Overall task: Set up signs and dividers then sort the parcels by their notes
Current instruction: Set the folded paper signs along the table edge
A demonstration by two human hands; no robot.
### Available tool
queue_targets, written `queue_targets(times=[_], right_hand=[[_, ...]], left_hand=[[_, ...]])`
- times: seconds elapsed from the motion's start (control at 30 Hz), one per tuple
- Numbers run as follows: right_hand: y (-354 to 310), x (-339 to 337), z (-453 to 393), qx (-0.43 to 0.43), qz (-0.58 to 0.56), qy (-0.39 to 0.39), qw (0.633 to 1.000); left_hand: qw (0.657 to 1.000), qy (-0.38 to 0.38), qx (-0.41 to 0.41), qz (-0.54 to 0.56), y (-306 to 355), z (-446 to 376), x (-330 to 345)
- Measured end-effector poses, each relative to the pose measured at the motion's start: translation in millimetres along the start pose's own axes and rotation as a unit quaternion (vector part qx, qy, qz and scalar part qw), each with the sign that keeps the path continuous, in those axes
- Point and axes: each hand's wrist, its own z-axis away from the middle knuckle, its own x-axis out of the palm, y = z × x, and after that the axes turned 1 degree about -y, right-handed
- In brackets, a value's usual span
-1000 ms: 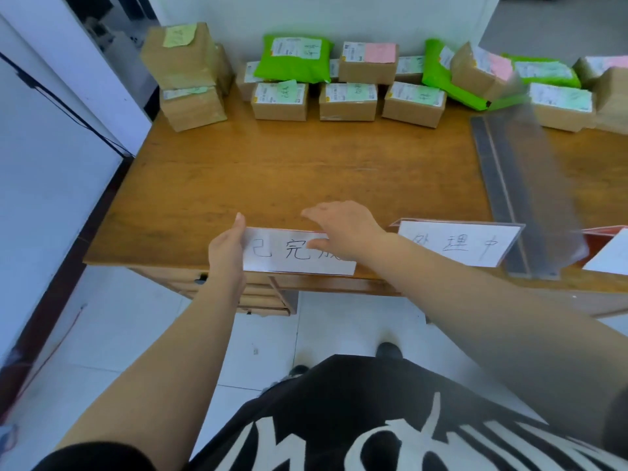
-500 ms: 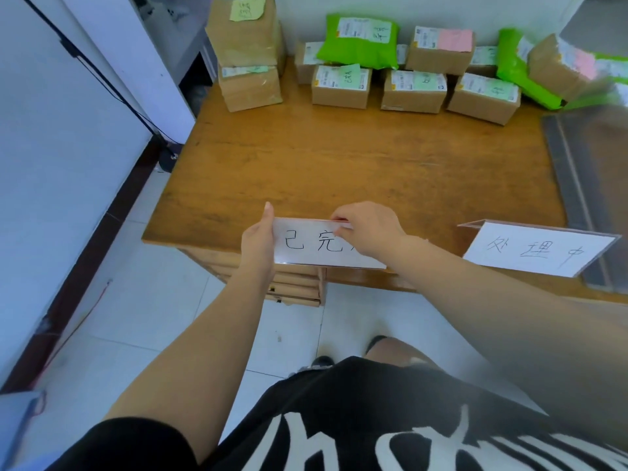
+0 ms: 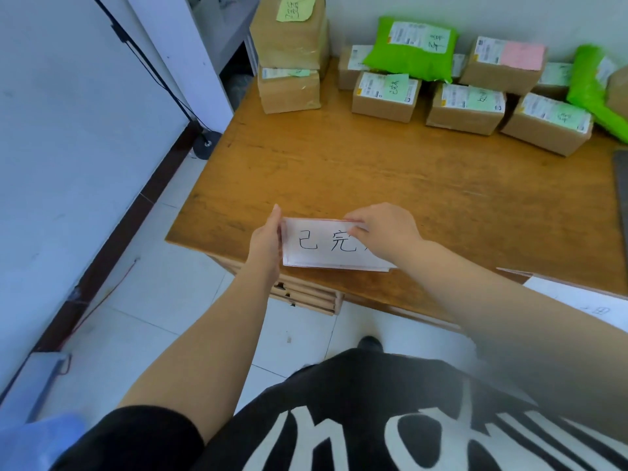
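A white sign (image 3: 319, 246) with black handwritten characters stands at the front edge of the wooden table (image 3: 373, 175), near its left corner. My left hand (image 3: 266, 241) grips the sign's left end. My right hand (image 3: 385, 232) pinches its top edge and covers its right part. Along the wall at the back sit the parcels: two stacked brown boxes (image 3: 289, 52) with a green note, a row of brown boxes (image 3: 385, 95) with green notes, a green mailer bag (image 3: 413, 47), and a box with a pink note (image 3: 503, 64).
A second white sign (image 3: 577, 297) shows at the right, partly behind my right arm. A dark divider strip (image 3: 622, 178) lies at the right edge. A white wall and a black cable (image 3: 149, 66) run along the left, and drawers (image 3: 306, 297) sit under the tabletop.
The view has swung left, so the table's left corner is now central. Both hands have kept hold of the sign and carried it left along the front edge. The second sign has slid out to the right.
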Motion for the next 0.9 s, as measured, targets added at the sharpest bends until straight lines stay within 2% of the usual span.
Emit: queue_targets(times=[0.17, 0.33, 0.8, 0.9], right_hand=[[17.4, -12.2, -15.0, 0.04, -0.032, 0.011, 0.999], [18.5, -10.1, -25.2, 0.043, -0.023, 0.021, 0.999], [-65.8, 22.9, -60.0, 0.117, -0.023, 0.062, 0.991], [-83.5, 27.8, -69.3, 0.132, -0.019, 0.082, 0.988]], left_hand=[[0.997, 0.071, -0.024, -0.006, 10.9, -17.2, -1.6], [0.992, 0.125, 0.0, -0.02, 19.6, -37.8, -18.7], [0.986, 0.078, 0.058, -0.133, 80.9, -102.5, -122.9], [0.986, 0.033, 0.086, -0.139, 89.3, -113.9, -136.5]])
